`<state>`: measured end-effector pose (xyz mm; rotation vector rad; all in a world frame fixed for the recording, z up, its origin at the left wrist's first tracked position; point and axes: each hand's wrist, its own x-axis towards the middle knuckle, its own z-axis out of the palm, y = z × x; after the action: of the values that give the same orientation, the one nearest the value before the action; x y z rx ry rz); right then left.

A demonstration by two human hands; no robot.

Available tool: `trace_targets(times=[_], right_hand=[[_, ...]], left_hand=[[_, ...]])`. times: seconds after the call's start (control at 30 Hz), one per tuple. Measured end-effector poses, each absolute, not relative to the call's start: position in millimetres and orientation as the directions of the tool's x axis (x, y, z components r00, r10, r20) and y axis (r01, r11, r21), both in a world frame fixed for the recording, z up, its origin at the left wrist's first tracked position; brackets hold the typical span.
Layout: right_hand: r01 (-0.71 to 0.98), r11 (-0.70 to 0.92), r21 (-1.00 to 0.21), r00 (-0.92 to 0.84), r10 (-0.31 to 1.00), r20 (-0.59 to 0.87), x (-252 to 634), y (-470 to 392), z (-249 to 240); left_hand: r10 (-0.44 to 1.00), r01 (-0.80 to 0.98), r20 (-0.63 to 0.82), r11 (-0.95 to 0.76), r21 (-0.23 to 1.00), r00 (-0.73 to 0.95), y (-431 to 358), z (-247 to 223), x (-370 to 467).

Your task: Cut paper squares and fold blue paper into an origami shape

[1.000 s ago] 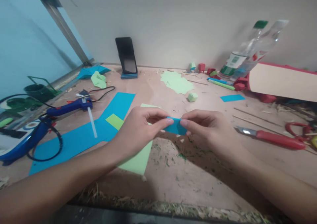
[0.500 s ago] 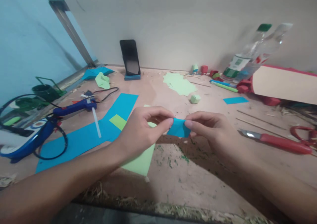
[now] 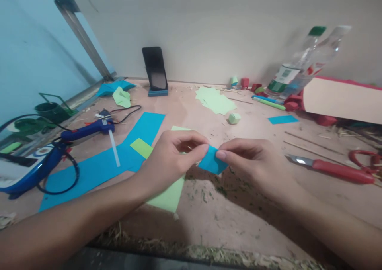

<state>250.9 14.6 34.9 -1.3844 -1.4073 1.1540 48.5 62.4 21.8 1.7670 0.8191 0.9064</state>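
Observation:
A small piece of blue paper (image 3: 212,163) is held up between my two hands above the table. My left hand (image 3: 176,158) pinches its left upper edge between thumb and fingers. On the other side, my right hand (image 3: 252,156) grips the upper right part, its thumb lying on the front face. The paper hangs tilted, with a lower corner pointing down. Under my left hand lie a light green sheet (image 3: 168,198), a yellow-green strip (image 3: 141,147) and large blue paper (image 3: 95,166). Whether the held piece has a fold behind my fingers is hidden.
A glue gun (image 3: 89,130) lies left on the blue paper. A phone (image 3: 155,69) stands at the back. To the right are a red-handled knife (image 3: 343,171), thin sticks (image 3: 313,142), a blue strip (image 3: 283,120) and plastic bottles (image 3: 285,79). A green paper cube (image 3: 234,118) sits beyond my hands.
The blue piece has turned so that its lower edge now slants down to a corner. My right hand has shifted slightly left, closer to my left fingers.

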Motion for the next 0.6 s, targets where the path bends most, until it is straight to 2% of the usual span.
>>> trace_targets(times=[0.13,0.3,0.6], right_hand=[[0.225,-0.033,-0.974,-0.038,0.998,-0.043,251.0,15.2,34.8],[0.254,-0.012,-0.967,-0.044,0.999,-0.024,250.5,15.6,34.9],[0.38,0.054,-0.924,-0.083,0.996,0.025,251.4,12.8,33.7]], left_hand=[[0.822,0.137,0.197,-0.314,0.939,0.534,61.9,23.3,47.4],[0.825,0.217,0.247,-0.401,0.89,0.508,59.6,25.8,49.5],[0.811,0.229,0.273,-0.438,0.869,0.517,62.9,21.9,48.8]])
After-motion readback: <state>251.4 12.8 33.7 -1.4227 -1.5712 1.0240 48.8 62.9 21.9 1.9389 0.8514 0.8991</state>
